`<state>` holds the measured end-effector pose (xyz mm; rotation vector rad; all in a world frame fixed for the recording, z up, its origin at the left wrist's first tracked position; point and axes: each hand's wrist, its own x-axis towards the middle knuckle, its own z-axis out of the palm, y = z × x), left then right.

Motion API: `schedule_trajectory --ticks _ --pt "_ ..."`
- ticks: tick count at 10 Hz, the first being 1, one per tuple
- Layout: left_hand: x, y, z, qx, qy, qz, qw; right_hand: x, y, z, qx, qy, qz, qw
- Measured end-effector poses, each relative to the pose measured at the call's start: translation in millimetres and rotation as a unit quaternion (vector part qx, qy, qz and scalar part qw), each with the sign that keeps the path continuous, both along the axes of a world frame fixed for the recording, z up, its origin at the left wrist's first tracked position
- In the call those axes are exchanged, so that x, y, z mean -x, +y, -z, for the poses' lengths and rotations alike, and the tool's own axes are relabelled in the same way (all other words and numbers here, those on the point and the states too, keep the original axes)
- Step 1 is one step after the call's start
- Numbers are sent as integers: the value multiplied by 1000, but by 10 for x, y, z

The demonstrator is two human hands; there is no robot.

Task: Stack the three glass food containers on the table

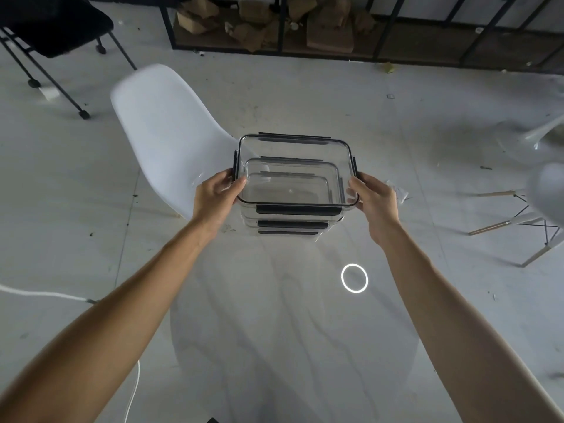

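Three clear glass food containers with dark lid clips stand one above another on the far part of the round marble table (274,331). The top container (294,151) is the largest. Below it sit the middle container (293,223) and the bottom container (288,232), seen mostly by their front clips. My left hand (218,193) grips the top container's left side, thumb on its rim. My right hand (374,195) grips its right side the same way. Whether the top container rests fully on the one below, I cannot tell.
A white plastic chair (164,126) stands just behind the table on the left. A ring light reflects on the tabletop (354,278). Another white chair (537,209) is at the right, a black chair (52,22) at the far left, and a white cable (45,294) lies on the floor.
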<state>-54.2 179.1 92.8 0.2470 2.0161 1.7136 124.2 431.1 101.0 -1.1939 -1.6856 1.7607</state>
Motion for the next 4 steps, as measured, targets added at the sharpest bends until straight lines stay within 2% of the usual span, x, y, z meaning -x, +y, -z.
schedule_trajectory --ticks 2,3,4 --pt "55 -29 -106 61 14 -33 997 -104 89 12 -9 -41 -12 999" --pt "28 -3 -291 64 45 -39 996 -148 102 -69 -22 -53 0 998" --pt "15 66 -625 35 60 -82 994 -100 109 -231 -16 -71 -39 997"
